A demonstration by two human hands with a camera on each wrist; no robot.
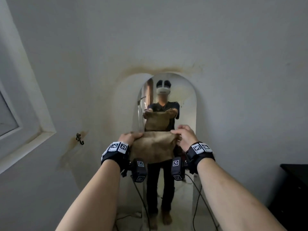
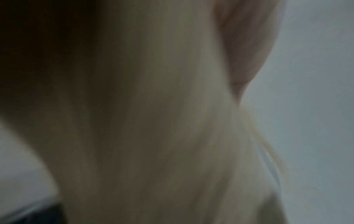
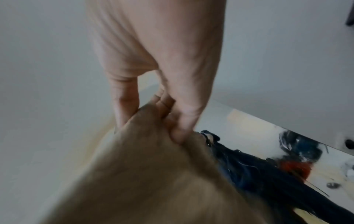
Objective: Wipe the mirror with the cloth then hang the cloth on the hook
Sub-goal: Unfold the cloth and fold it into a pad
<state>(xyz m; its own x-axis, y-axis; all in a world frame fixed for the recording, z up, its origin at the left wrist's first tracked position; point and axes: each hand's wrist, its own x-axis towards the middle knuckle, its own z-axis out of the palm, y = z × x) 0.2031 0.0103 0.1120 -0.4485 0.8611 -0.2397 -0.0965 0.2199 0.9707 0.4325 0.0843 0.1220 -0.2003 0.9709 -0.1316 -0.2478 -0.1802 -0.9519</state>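
Note:
I hold a tan cloth (image 1: 153,145) spread out in front of the arched mirror (image 1: 186,104). My left hand (image 1: 131,136) grips its upper left corner and my right hand (image 1: 180,133) pinches its upper right corner. The cloth hangs down between my wrists, apart from the glass. In the right wrist view my right hand (image 3: 151,121) pinches the cloth (image 3: 153,174) between thumb and fingers. The left wrist view is blurred, filled by the cloth (image 2: 153,121). A small dark hook (image 1: 80,138) is fixed to the wall, left of the mirror, at about hand height.
A white window frame (image 1: 33,114) juts from the wall at the far left. A dark piece of furniture (image 1: 293,189) stands at the lower right. Cables (image 1: 141,200) hang from my wrist cameras. The mirror reflects a person holding the cloth.

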